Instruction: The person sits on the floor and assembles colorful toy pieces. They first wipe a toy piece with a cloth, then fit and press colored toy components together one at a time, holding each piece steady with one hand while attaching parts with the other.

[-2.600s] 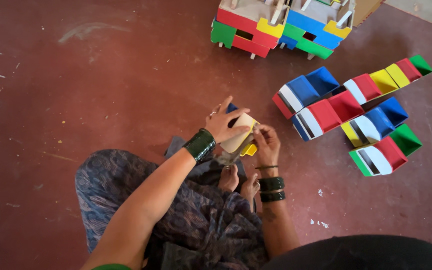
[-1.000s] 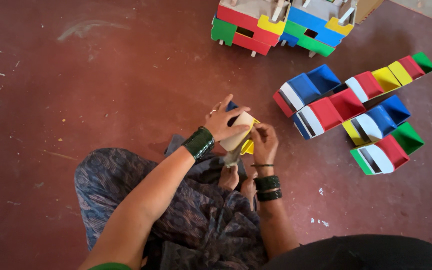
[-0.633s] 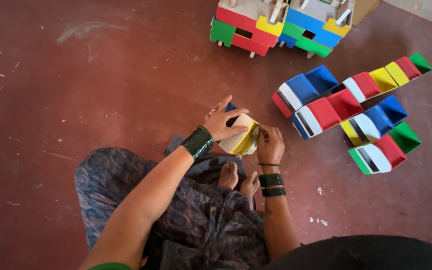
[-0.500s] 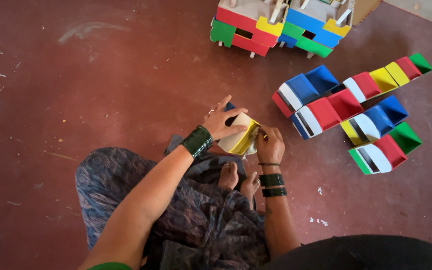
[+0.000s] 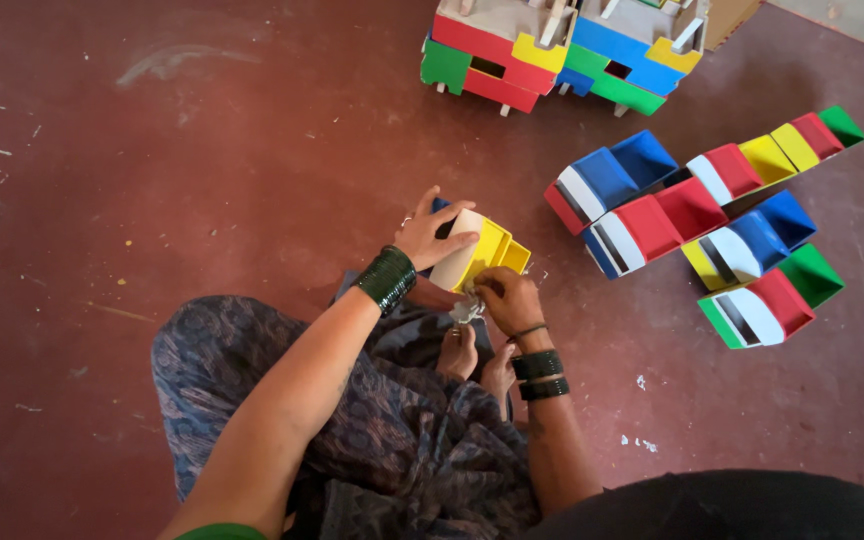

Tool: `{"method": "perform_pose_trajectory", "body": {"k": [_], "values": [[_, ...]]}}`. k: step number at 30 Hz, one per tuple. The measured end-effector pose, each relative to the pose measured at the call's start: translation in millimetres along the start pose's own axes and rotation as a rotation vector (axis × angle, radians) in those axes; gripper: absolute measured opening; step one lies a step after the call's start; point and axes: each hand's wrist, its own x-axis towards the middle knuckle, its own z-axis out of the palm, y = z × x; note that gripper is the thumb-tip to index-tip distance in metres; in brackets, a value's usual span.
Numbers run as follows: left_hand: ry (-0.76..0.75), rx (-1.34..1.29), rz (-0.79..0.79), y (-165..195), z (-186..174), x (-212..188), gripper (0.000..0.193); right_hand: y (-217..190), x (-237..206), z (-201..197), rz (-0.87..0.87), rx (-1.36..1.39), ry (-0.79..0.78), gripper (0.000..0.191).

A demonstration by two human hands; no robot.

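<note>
Since the earlier frames, almost nothing has moved: only the right hand (image 5: 508, 297) has shifted a little along the near edge of the toy. On the dark red floor (image 5: 202, 160), a group of finished toy trucks (image 5: 697, 215) lies at the right, well apart from the hands. Directly before the person's knees, the yellow wooden toy truck (image 5: 480, 255) is held by the left hand (image 5: 432, 232), closed over its top. The right hand pinches a small grey cloth (image 5: 467, 311) against it.
</note>
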Motion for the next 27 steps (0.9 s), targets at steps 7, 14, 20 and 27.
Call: {"method": "perform_pose_trajectory", "body": {"k": [7,14,20,27], "values": [[-0.034,0.04,-0.015,10,5,-3,0.068,-1,0,14,0.029,0.314,0.208,0.012],[-0.113,0.147,0.071,24,16,-8,0.07,24,7,11,0.086,0.744,0.537,0.014],[-0.137,0.139,0.071,24,10,-7,0.071,37,10,17,0.154,0.833,0.409,0.018],[-0.017,0.061,0.063,7,5,-5,0.067,19,0,35,0.058,0.548,0.224,0.018]]}}
